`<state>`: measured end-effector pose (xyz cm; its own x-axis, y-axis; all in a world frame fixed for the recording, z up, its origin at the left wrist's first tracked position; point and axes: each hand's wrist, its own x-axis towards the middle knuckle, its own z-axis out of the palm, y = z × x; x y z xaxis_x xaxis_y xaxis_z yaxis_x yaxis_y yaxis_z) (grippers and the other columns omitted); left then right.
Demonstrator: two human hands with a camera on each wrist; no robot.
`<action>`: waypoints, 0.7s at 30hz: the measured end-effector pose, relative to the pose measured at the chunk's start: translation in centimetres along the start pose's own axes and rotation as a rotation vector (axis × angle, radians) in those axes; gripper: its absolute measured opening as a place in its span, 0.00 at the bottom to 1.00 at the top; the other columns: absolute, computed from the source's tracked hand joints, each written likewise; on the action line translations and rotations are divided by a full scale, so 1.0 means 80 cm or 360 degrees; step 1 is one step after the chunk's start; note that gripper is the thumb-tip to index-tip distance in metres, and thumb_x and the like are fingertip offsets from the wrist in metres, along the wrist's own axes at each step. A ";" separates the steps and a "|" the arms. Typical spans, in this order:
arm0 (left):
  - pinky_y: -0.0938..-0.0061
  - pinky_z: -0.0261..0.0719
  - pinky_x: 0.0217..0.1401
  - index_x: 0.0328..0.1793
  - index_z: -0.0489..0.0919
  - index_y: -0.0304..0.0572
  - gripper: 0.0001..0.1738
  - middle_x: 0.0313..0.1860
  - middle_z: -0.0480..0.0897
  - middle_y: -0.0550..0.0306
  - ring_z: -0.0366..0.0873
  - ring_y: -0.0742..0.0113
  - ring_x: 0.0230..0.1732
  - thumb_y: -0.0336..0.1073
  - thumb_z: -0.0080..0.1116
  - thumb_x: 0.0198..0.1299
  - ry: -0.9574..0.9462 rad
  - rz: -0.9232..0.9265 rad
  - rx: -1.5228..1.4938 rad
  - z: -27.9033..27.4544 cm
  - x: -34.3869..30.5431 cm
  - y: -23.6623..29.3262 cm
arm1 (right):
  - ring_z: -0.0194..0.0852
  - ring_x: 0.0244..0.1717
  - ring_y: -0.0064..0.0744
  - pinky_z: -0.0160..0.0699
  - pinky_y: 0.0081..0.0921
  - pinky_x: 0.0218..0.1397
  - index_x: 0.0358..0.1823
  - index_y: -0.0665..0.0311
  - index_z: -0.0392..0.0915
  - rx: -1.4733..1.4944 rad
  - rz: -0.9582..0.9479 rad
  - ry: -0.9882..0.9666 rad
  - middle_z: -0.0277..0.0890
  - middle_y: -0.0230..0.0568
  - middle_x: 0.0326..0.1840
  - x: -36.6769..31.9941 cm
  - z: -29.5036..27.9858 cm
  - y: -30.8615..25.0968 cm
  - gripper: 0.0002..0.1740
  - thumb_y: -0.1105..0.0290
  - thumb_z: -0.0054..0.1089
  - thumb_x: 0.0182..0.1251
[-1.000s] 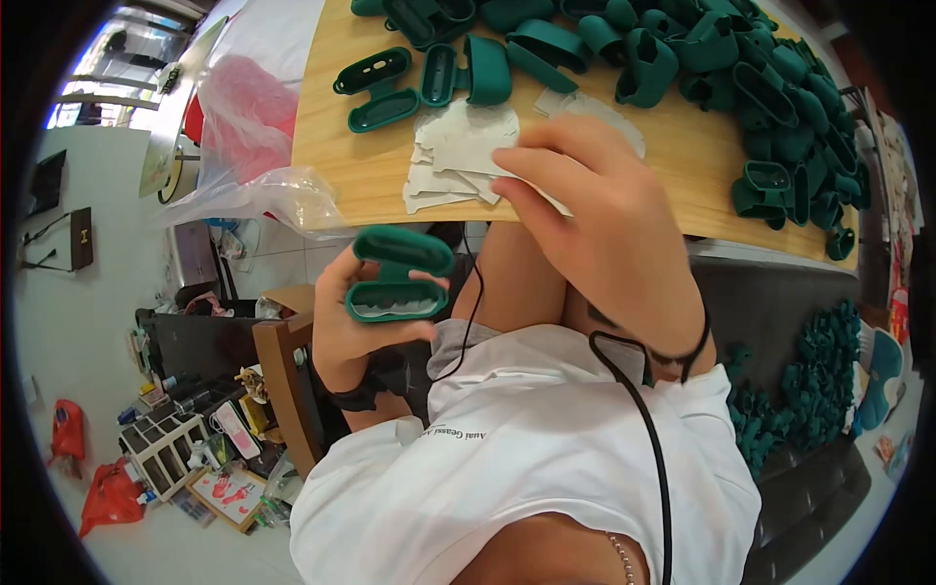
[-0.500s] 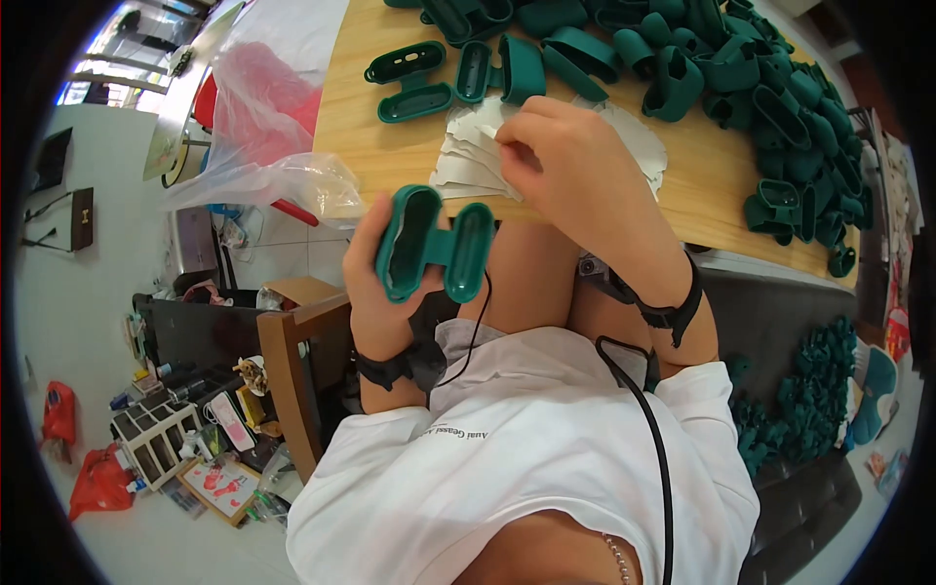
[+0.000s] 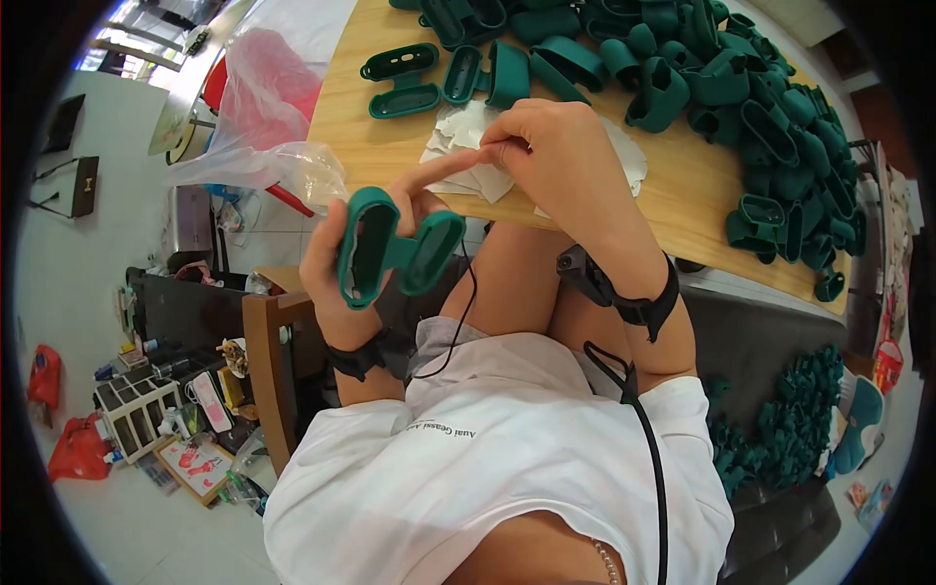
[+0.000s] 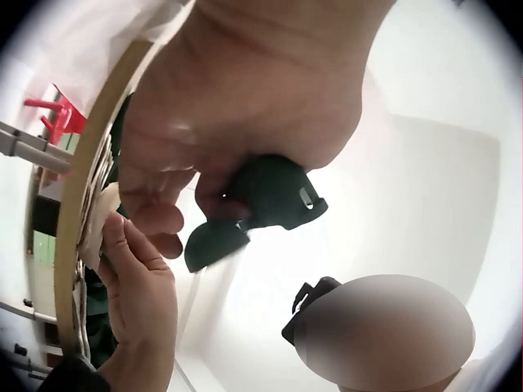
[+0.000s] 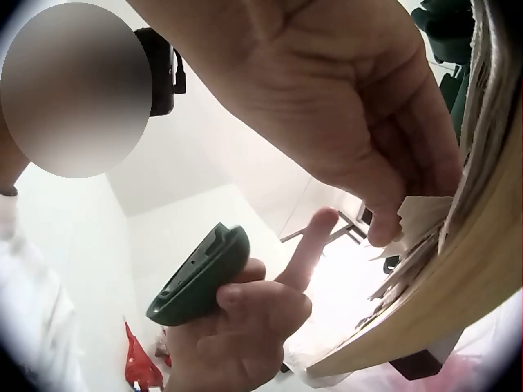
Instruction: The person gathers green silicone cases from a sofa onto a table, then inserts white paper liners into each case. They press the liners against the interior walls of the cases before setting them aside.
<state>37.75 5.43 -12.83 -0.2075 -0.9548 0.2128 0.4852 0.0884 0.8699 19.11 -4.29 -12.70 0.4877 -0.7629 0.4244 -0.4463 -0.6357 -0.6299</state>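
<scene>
My left hand (image 3: 324, 268) grips a dark green earbud case cover (image 3: 398, 253), its two hinged halves spread apart, with a whitish edge along the inside of the larger half. The left index finger (image 5: 315, 241) stretches away from the cover toward my right hand (image 3: 561, 146). At the table's near edge, the right thumb and fingers pinch a thin white sheet piece (image 5: 425, 214) at the stack. Under that hand lie several layered white sheets (image 3: 463, 122), partly hidden by it.
More green covers lie spread on the wooden table (image 3: 682, 185), with a large heap (image 3: 770, 146) to the right. A clear plastic bag (image 3: 292, 171) hangs at the table's left corner. Another green pile (image 3: 780, 429) rests on the dark seat. A black cable (image 3: 648, 468) crosses the shirt.
The right hand has drawn in over the white sheets and now pinches one. My left hand has turned the cover from level to upright, and its index finger has stretched out toward the right hand.
</scene>
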 end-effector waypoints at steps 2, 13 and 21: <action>0.76 0.69 0.41 0.27 0.72 0.40 0.33 0.70 0.55 0.13 0.68 0.63 0.36 0.60 0.30 0.68 0.0073 -0.0079 -0.0003 0.007 -0.002 0.003 | 0.78 0.29 0.43 0.76 0.31 0.35 0.32 0.66 0.84 0.0017 0.0034 -0.0002 0.80 0.44 0.28 -0.001 0.000 0.000 0.06 0.74 0.62 0.53; 0.79 0.74 0.39 0.32 0.78 0.38 0.31 0.66 0.67 0.22 0.78 0.67 0.39 0.54 0.31 0.70 0.0225 -0.0087 -0.0106 0.001 0.001 0.000 | 0.79 0.37 0.48 0.77 0.40 0.42 0.29 0.64 0.85 0.0077 0.0162 -0.0129 0.81 0.47 0.29 0.006 -0.003 0.001 0.09 0.66 0.65 0.54; 0.84 0.72 0.22 0.38 0.82 0.38 0.30 0.63 0.74 0.33 0.81 0.71 0.31 0.53 0.34 0.71 0.0382 -0.0389 0.0036 0.001 0.002 0.003 | 0.80 0.36 0.46 0.77 0.37 0.39 0.30 0.65 0.83 0.0085 0.0156 -0.0150 0.80 0.46 0.30 0.006 -0.004 0.003 0.08 0.67 0.64 0.56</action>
<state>37.75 5.35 -12.56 -0.1083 -0.9879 -0.1114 0.4262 -0.1474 0.8925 18.98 -4.85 -12.42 0.5135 -0.8048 0.2978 -0.4556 -0.5497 -0.7002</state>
